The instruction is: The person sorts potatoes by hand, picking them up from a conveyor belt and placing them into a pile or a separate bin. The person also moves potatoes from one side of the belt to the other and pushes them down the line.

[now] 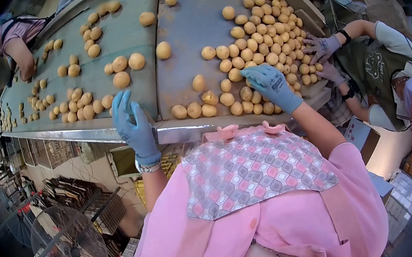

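Observation:
My left hand [134, 129], in a blue-grey glove, is over the near metal edge beside the green belt [127, 30]. Its fingers are apart and nothing is in it. Just past its fingertips lies a group of round, yellow-tan potatoes [121, 80]. My right hand [270, 87], gloved alike, reaches over the grey sorting surface [184, 33]. Its fingers stretch out over the crowded potatoes [257, 45], with the fingertips at one potato [235, 75]; the palm side is hidden. Left of this hand lies a potato with a shiny, dark-blotched skin [209, 97].
On the right, a co-worker's two gloved hands [322, 47] touch the far end of the potato pile. Another person [21, 48] leans over the belt at the upper left. A large fan [69, 248] and crates [104, 213] stand below on the left.

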`<state>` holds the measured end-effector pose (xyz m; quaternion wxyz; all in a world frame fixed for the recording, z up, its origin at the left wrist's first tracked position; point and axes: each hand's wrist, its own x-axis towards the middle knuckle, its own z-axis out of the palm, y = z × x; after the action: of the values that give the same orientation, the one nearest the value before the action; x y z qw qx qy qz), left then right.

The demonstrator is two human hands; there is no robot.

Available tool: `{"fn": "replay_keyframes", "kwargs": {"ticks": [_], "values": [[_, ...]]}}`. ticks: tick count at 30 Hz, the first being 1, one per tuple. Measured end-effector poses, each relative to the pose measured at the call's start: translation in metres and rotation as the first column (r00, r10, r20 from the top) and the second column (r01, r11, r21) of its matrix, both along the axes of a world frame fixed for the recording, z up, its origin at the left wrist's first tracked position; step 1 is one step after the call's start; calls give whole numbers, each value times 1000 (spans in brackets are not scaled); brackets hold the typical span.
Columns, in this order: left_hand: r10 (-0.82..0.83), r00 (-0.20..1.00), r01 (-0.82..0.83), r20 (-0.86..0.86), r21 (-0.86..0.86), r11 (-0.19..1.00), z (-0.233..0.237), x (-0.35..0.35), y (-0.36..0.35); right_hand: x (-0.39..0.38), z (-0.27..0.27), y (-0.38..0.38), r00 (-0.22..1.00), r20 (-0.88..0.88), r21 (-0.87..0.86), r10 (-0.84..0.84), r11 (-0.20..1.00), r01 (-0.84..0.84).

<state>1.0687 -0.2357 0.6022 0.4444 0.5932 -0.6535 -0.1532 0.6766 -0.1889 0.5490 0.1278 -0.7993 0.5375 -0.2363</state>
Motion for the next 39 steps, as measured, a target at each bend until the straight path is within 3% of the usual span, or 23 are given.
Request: {"fn": "replay_keyframes", "kwargs": {"ticks": [4,5,6,11,12,14,17,18,19,21,23,24,26,27,28,29,30,31,33,35,36,37,39], "values": [[-36,999,35,37,28,999,3,0,1,56,13,-5,946,-47,-67,320,944,-323],[-29,997,27,67,25,999,5,3,0,71,17,-3,936,-88,41,342,940,-340],[-15,999,15,40,-5,1000,8,-1,2,80,0,-1,919,-252,-10,302,949,-314],[43,998,-40,45,-71,997,-3,8,-2,96,-17,-15,944,-83,1,320,947,-321],[80,996,-81,-42,-26,996,10,10,-7,94,-10,-15,940,-116,63,322,946,-317],[111,979,-108,-173,24,994,33,15,-23,83,-6,-8,954,-5,60,299,953,-299],[189,973,-200,-134,-75,977,65,91,-104,70,-4,-4,962,110,81,251,962,-261],[134,988,-152,-83,-274,950,94,110,-136,68,-1,0,961,139,92,238,963,-252],[223,966,-249,-129,-242,938,103,141,-170,67,1,2,961,166,100,221,966,-239],[153,944,-233,-292,-261,937,149,153,-215,69,3,4,966,161,55,203,975,-214],[108,949,-148,-296,-115,982,136,161,-252,70,7,9,975,137,62,173,981,-183],[49,961,-91,-273,-143,986,130,146,-252,66,3,7,955,246,121,165,973,-199],[-104,977,48,-187,-283,958,108,78,-226,67,10,1,957,267,91,117,985,-146],[-173,954,187,-246,32,982,83,43,-198,67,15,-4,952,291,63,98,991,-121],[-246,883,348,-399,206,915,93,-16,-147,67,18,-9,946,316,37,75,995,-91],[-375,727,604,-575,276,748,70,-42,-113,66,22,-12,939,340,14,52,998,-60],[-396,565,788,-724,330,520,46,-68,-80,66,27,-13,931,363,-2,29,1000,-30],[-258,559,780,-788,393,487,-13,-97,-55,66,31,-11,923,384,-14,7,1000,-2],[-160,412,855,-897,319,410,16,-123,-15,69,43,-11,930,365,-80,40,997,-12],[-117,312,878,-943,239,414,22,-123,-3,78,64,-22,950,271,-185,154,977,-105],[-96,262,884,-960,198,424,27,-119,1,85,88,-22,926,337,-106,170,984,-142],[-238,546,741,-803,331,584,51,-101,3,85,88,-20,909,396,-65,130,991,-113],[-139,761,347,-634,216,913,70,-50,-1,82,84,-15,864,502,26,35,998,-56]]}}
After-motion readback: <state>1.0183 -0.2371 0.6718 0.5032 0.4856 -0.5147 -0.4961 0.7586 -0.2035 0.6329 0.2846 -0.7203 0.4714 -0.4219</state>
